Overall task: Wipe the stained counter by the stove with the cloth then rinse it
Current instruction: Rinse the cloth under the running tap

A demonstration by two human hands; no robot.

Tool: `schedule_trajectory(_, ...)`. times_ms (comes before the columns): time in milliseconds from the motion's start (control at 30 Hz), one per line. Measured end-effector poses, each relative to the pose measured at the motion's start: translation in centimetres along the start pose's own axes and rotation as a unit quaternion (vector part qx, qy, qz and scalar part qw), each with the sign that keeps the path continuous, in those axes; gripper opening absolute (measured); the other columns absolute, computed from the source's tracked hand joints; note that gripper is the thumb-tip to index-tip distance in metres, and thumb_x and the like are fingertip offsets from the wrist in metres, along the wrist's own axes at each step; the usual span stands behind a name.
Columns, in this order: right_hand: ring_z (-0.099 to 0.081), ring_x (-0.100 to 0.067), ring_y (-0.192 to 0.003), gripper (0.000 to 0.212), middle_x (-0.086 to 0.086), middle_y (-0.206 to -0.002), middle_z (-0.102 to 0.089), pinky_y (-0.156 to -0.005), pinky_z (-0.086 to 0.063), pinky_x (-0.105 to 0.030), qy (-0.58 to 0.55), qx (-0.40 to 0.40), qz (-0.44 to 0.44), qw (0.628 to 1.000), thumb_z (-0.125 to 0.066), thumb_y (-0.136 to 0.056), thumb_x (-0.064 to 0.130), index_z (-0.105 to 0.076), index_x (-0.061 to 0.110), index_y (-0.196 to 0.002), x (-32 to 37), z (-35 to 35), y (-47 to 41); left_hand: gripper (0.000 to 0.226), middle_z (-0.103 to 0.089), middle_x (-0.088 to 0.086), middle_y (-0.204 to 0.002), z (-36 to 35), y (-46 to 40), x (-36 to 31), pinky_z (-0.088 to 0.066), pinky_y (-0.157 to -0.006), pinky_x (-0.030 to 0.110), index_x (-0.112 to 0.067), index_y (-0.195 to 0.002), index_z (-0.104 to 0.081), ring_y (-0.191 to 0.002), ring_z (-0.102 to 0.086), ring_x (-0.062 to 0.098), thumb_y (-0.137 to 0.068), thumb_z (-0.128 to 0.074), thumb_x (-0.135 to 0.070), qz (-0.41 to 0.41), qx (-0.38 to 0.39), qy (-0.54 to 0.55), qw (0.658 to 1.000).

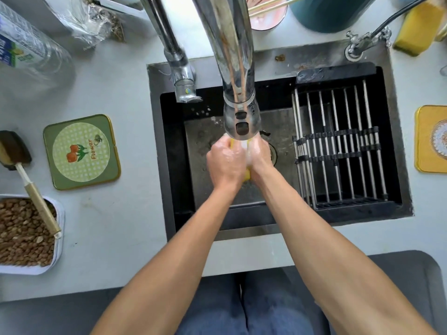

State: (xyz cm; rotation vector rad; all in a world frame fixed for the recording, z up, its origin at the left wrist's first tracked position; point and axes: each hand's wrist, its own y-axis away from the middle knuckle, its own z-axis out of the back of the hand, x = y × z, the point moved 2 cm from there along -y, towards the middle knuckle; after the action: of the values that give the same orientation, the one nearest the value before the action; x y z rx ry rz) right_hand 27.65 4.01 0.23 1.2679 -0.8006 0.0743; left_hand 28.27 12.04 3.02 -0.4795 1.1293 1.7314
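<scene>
A yellow cloth [247,174] is squeezed between the left hand [226,162] and the right hand [260,154], both wet and clenched round it, directly under the tap head [240,122] and over the basin of the sink [169,153]. A drying rack [338,146] is set in the sink's right part, and a green mat [81,152] is laid on the counter [125,226] left of the sink.

Glossy metal tap [232,68], matt dark sink [278,223]
</scene>
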Motion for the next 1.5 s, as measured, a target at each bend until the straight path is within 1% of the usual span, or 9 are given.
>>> schedule_trajectory(100,-0.064,-0.018,-0.094,0.023,0.001,-0.097,-0.06,-0.076,-0.057,-0.021,0.022,0.018,-0.028,0.999,-0.037,-0.113,0.025,-0.058,0.016,-0.112,-1.2,-0.3,0.3,0.057,-0.077,0.001,-0.074,-1.0,0.9,-1.5,-0.046,-0.057,0.024,-0.015,-0.079,-0.08,-0.07,-0.07,0.018,-0.079,-0.052,-0.065,-0.013,0.003,-0.017,1.0)
schedule_trajectory(200,-0.068,-0.016,-0.066,0.032,0.0,-0.076,-0.07,-0.047,-0.055,-0.022,-0.116,0.061,-0.037,0.991,-0.043,-0.11,0.025,-0.064,0.02,-0.087,-2.0,-0.7,1.3,0.032,-0.073,0.006,-0.074,0.1,-1.5,-0.3,-0.051,-0.063,0.035,-0.015,-0.069,-0.072,-0.078,-0.072,0.033,-0.088,-0.064,-0.039,-0.009,-0.005,-0.063,0.998)
schedule_trajectory(367,-0.077,-0.028,-0.099,0.055,-0.013,-0.106,-0.08,-0.085,-0.063,-0.039,-0.14,0.038,-0.032,0.989,-0.036,-0.111,0.042,-0.077,0.005,-0.114,-0.6,-0.7,1.0,0.052,-0.052,-0.005,-0.054,2.0,-2.7,2.5,-0.026,-0.059,0.036,-0.018,-0.056,-0.044,-0.056,-0.049,0.016,-0.105,-0.054,-0.031,0.033,-0.012,-0.05,0.998)
schedule_trajectory(633,-0.066,-0.014,-0.05,0.045,0.0,-0.062,-0.068,-0.046,-0.051,-0.023,-0.073,0.036,-0.043,0.996,-0.049,-0.105,0.04,-0.069,0.017,-0.072,-1.9,-0.8,2.3,0.047,-0.069,0.005,-0.069,0.3,-1.4,-0.1,-0.042,-0.062,0.031,-0.012,-0.08,-0.078,-0.068,-0.066,0.031,-0.091,-0.057,-0.052,-0.079,-0.021,-0.125,0.989)
schedule_trajectory(767,-0.078,-0.02,-0.072,0.045,-0.004,-0.082,-0.081,-0.062,-0.06,-0.032,-0.101,0.024,-0.039,0.994,-0.051,-0.106,0.045,-0.078,0.015,-0.086,-0.2,-0.2,1.7,0.034,-0.076,0.013,-0.092,2.0,-2.8,2.4,-0.05,-0.069,0.041,-0.014,-0.101,-0.079,-0.092,-0.072,0.042,-0.102,-0.054,-0.037,-0.024,-0.001,-0.137,0.99)
schedule_trajectory(1000,-0.062,0.002,-0.039,0.036,0.002,-0.072,-0.064,-0.04,-0.051,-0.016,-0.067,0.01,-0.082,0.994,-0.038,-0.113,0.026,-0.056,0.018,-0.084,-2.8,1.4,1.8,0.054,-0.077,0.006,-0.083,-1.3,1.1,-1.6,-0.046,-0.065,0.032,-0.019,-0.076,-0.07,-0.08,-0.072,0.029,-0.089,-0.049,-0.067,-0.096,-0.001,-0.103,0.99)
schedule_trajectory(1167,-0.077,-0.015,-0.062,0.039,0.0,-0.073,-0.079,-0.054,-0.061,-0.03,-0.083,0.03,-0.03,0.996,-0.055,-0.105,0.039,-0.077,0.018,-0.079,0.1,0.6,1.5,0.031,-0.074,0.014,-0.088,1.6,-2.1,1.8,-0.038,-0.069,0.037,-0.01,-0.085,-0.073,-0.092,-0.068,0.039,-0.106,-0.054,-0.021,-0.019,0.024,-0.117,0.993)
schedule_trajectory(1367,-0.064,0.003,-0.05,0.026,0.009,-0.072,-0.071,-0.042,-0.045,-0.008,-0.046,-0.004,-0.026,0.999,-0.039,-0.113,0.025,-0.058,0.016,-0.098,-1.1,1.2,0.4,0.054,-0.073,-0.004,-0.07,-0.6,1.3,-1.5,-0.043,-0.063,0.032,-0.021,-0.077,-0.074,-0.069,-0.068,0.019,-0.089,-0.047,-0.066,-0.039,-0.006,-0.021,0.999)
schedule_trajectory(1500,-0.068,-0.009,-0.053,0.03,0.006,-0.06,-0.07,-0.052,-0.055,-0.023,-0.094,0.047,-0.1,0.989,-0.049,-0.109,0.032,-0.063,0.016,-0.089,-2.6,0.2,2.1,0.052,-0.079,0.009,-0.086,0.0,-0.7,-0.5,-0.05,-0.07,0.035,-0.018,-0.081,-0.076,-0.082,-0.073,0.029,-0.081,-0.055,-0.066,-0.028,0.006,-0.069,0.997)
